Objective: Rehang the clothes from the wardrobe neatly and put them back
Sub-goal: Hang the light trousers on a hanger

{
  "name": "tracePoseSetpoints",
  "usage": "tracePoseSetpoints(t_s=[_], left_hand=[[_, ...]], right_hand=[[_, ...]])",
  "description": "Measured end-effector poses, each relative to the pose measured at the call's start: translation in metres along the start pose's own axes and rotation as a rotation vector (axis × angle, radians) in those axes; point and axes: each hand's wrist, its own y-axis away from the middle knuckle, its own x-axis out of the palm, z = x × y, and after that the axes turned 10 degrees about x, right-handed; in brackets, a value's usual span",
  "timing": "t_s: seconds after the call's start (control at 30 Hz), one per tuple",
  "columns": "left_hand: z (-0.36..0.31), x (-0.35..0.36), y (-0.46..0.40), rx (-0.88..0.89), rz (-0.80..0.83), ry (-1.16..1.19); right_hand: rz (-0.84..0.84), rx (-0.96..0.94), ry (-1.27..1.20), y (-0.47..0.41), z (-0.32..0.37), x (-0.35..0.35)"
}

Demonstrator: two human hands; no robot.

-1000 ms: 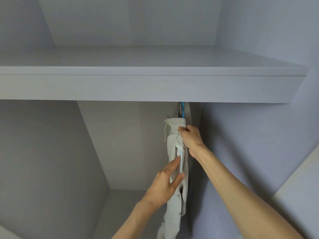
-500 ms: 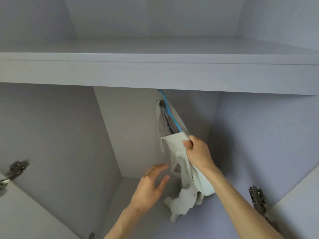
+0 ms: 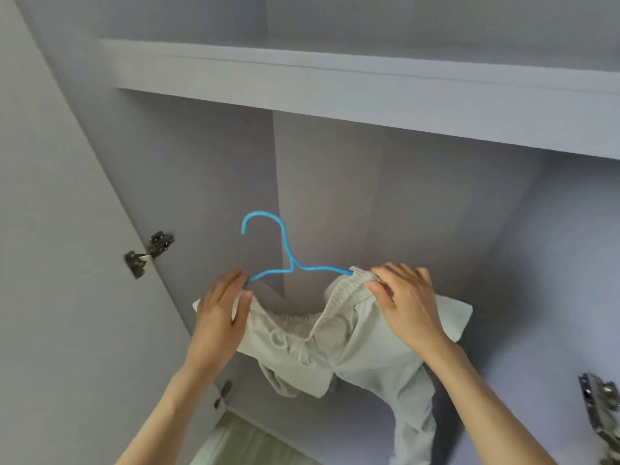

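1. The step in hand looks like straightening the trousers (image 3: 339, 344) on the blue hanger (image 3: 285, 260), held out in front of the open wardrobe (image 3: 335, 182), below the front edge of its shelf (image 3: 369, 92)
2. The left hand (image 3: 221, 317) grips the hanger's left end and the cloth there; the right hand (image 3: 407, 307) pinches the elastic waistband at the right end
3. The hanger's long axis runs left to right; its hook points up, the open tip to the left
4. The waistband sags between the hands and one leg hangs down at the lower right
5. Next, I judge, the waistband needs spreading evenly along the hanger before the hook goes back inside; no rail shows
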Motion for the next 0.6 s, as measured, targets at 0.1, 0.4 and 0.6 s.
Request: tracePoseSetpoints(t_s=[0.1, 0.4, 0.6], left_hand=[[0.024, -0.04, 0.042, -0.039, -0.02, -0.1], [0.062, -0.159, 0.173, -0.344, -0.058, -0.291], [0.049, -0.231, 0.249, -0.53, -0.234, -0.479]], right_hand=[[0.067, -0.011, -0.111, 0.015, 0.032, 0.019], [0.277, -0.157, -0.396, 0.058, 0.129, 0.067], [0.444, -0.275, -0.549, 0.056, 0.217, 0.101]])
